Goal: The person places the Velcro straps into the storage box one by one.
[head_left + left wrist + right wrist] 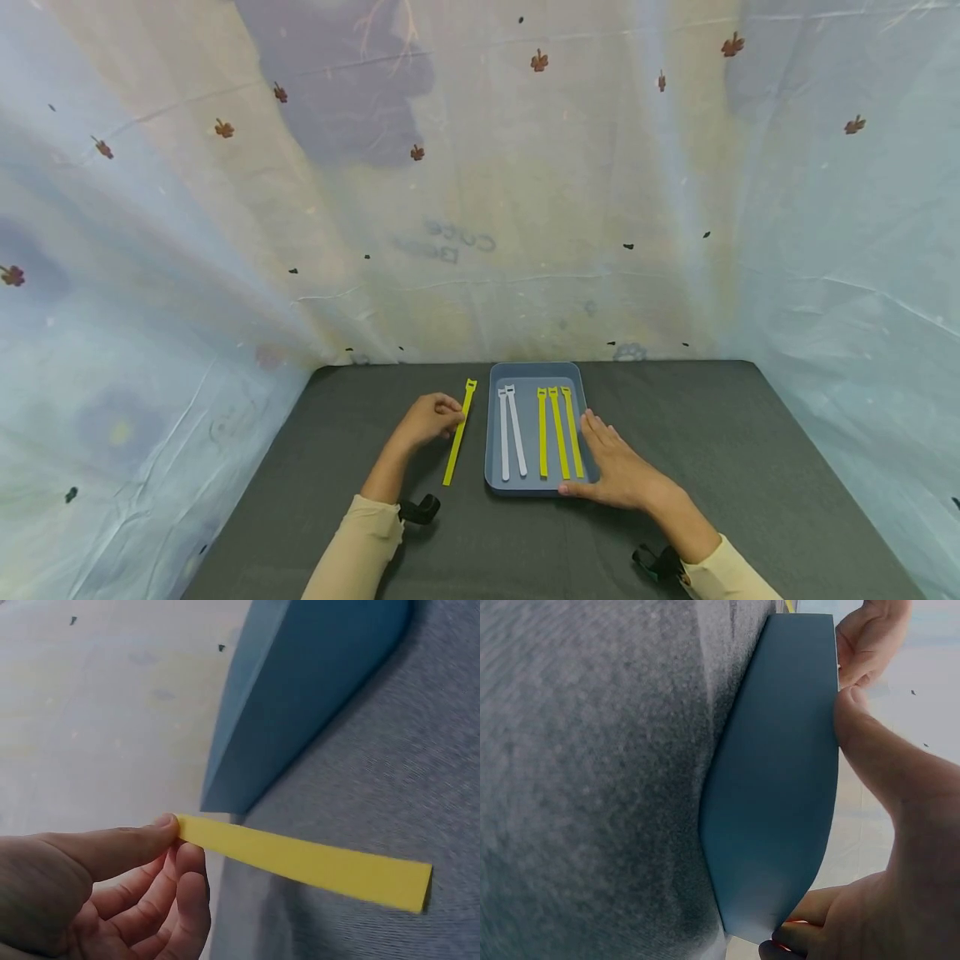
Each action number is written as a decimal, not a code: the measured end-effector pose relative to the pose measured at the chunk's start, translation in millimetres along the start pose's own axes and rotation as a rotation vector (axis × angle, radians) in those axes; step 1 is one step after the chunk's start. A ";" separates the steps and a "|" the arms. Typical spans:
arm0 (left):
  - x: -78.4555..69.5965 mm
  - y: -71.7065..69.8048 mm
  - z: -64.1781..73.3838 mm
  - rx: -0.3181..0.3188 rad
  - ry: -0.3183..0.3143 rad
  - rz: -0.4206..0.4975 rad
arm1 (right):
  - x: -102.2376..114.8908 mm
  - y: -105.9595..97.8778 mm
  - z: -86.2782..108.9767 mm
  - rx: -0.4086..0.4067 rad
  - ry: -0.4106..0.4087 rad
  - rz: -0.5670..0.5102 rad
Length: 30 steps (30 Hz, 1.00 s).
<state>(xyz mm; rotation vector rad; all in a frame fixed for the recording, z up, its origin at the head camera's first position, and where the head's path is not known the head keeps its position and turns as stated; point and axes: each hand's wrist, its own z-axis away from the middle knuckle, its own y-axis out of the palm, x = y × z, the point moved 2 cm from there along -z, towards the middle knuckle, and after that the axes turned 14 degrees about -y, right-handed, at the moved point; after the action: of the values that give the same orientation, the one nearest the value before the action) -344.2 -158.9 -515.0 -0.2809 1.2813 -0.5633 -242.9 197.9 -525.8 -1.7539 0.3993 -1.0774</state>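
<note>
My left hand (pixel 427 421) pinches a yellow cable tie (pixel 454 457) between thumb and fingertips, left of the blue-grey tray (pixel 531 421). The tie's slotted head points away from me. In the left wrist view, the tie's plain end (pixel 337 868) sticks out past the thumb. Inside the tray lie two white cable ties (pixel 504 442) on the left and three yellow cable ties (pixel 558 425) on the right, roughly side by side. My right hand (pixel 618 471) spans the tray's near right corner, its extended fingers at the right rim and its thumb on the near rim.
A dark grey cloth (pixel 420 550) covers the table under the tray. Behind and at both sides hangs a pale patterned sheet (pixel 510 208). Each wrist wears a black strap mount (pixel 420 509).
</note>
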 end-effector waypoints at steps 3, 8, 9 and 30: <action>-7.2 -1.7 3.3 -0.007 0.024 0.004 | 0.7 -0.3 0.0 -0.001 0.003 -0.003; -17.6 -3.3 8.1 -0.015 0.041 0.014 | 1.3 -0.7 -0.1 0.003 0.009 -0.009; -19.5 -3.3 9.0 -0.014 0.043 0.018 | 1.3 -0.7 -0.1 0.004 0.009 -0.009; -71.5 33.0 15.1 0.103 0.179 0.060 | 0.3 1.3 -0.7 -0.001 0.001 -0.007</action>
<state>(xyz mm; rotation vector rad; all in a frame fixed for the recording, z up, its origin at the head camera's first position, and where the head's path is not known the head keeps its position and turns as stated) -334.5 -94.3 -468.5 -0.1079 1.4236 -0.6117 -243.0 196.7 -526.7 -1.7571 0.3945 -1.0838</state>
